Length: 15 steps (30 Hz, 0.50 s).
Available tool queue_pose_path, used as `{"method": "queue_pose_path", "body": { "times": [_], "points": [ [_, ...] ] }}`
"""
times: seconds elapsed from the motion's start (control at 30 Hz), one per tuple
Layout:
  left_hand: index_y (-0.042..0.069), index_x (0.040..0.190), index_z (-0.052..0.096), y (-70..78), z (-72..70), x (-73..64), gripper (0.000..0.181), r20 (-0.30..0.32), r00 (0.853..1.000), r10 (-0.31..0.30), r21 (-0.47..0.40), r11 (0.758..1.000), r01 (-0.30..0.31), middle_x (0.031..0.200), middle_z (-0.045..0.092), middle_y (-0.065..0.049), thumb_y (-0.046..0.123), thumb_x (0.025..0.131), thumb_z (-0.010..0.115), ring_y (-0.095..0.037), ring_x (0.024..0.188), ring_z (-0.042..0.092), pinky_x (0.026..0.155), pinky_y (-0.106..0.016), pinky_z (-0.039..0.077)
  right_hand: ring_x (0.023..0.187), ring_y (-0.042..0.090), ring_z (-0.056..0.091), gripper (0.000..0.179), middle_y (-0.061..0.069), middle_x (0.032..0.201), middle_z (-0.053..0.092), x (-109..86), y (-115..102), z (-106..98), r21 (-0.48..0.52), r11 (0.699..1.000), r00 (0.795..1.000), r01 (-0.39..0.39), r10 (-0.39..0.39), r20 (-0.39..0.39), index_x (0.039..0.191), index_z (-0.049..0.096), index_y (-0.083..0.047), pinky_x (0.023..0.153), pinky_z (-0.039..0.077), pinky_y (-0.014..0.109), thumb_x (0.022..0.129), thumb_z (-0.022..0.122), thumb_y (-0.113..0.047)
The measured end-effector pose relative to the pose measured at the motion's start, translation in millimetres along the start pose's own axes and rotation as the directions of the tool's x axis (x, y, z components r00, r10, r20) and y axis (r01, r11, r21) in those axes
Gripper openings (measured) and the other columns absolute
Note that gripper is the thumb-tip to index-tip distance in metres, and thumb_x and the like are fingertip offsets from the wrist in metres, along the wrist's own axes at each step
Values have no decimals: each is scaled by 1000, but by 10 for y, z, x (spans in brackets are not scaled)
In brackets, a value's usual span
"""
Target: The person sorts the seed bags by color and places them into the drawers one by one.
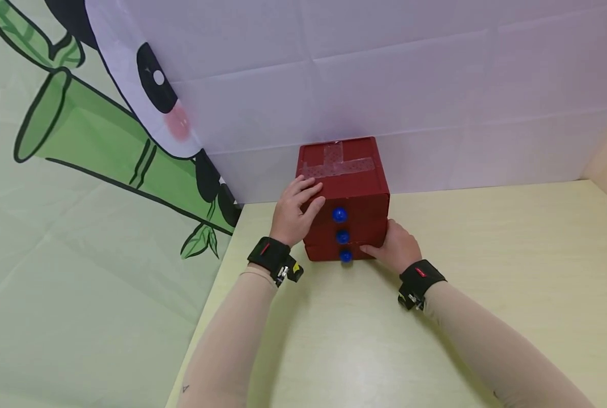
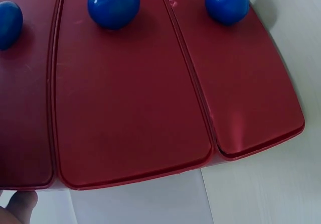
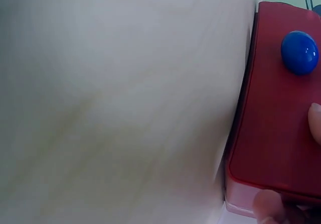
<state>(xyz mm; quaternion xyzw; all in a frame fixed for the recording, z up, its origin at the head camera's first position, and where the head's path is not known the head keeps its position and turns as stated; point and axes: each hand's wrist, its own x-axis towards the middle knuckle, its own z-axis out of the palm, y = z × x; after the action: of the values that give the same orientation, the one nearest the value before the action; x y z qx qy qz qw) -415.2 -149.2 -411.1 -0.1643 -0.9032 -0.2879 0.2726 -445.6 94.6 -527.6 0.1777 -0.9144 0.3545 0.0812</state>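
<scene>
A small red drawer cabinet (image 1: 323, 226) stands on the table against the back wall, its three drawers stacked one above another. Each front carries a round blue knob (image 1: 340, 215), and all the drawers look closed. My left hand (image 1: 294, 214) rests at the cabinet's upper left edge, its fingers extended over the top. At the lower right corner my right hand (image 1: 401, 247) grips the cabinet, with the thumb on the bottom drawer front (image 3: 273, 128) and the other fingers round the side, mostly hidden in the head view. The middle drawer front (image 2: 130, 103) fills the left wrist view.
Clear tape (image 1: 341, 166) crosses the cabinet's top. Behind it hangs a pale lilac cloth (image 1: 410, 85), printed at the left with a cartoon face and green bamboo (image 1: 104, 124). The pale wooden table (image 1: 487, 272) ends at a slanting left edge.
</scene>
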Motion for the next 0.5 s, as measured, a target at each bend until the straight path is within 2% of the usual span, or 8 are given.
{"method": "queue_pose_path", "body": {
  "times": [0.2, 0.37, 0.5],
  "points": [
    [17, 128, 59, 5, 3, 0, 40, 1, 1000, 8, -6, 1000, -8, 136, 51, -3, 38, 95, 55, -13, 135, 24, 108, -43, 31, 89, 33, 58, 75, 16, 105, 60, -16, -9, -13, 3, 1000, 999, -31, 31, 10, 117, 46, -2, 76, 52, 51, 71, 78, -50],
    [15, 129, 58, -16, -16, -21, 40, 2, 1000, 7, -27, 1000, -7, 139, 48, -3, 36, 95, 55, -14, 136, 23, 108, -44, 30, 95, 32, 56, 73, 16, 111, 57, -48, -25, -50, 40, 999, 996, -32, 29, 86, 123, 41, -2, 80, 51, 51, 76, 75, -45],
    [16, 134, 53, -35, -47, -45, 45, 6, 1000, 1, -33, 999, -1, 145, 41, -2, 37, 95, 54, -14, 137, 20, 108, -44, 30, 87, 27, 56, 76, 15, 108, 57, -106, 4, -125, 27, 999, 986, -42, 37, 165, 132, 37, -1, 72, 52, 45, 81, 70, -47]
  ]
}}
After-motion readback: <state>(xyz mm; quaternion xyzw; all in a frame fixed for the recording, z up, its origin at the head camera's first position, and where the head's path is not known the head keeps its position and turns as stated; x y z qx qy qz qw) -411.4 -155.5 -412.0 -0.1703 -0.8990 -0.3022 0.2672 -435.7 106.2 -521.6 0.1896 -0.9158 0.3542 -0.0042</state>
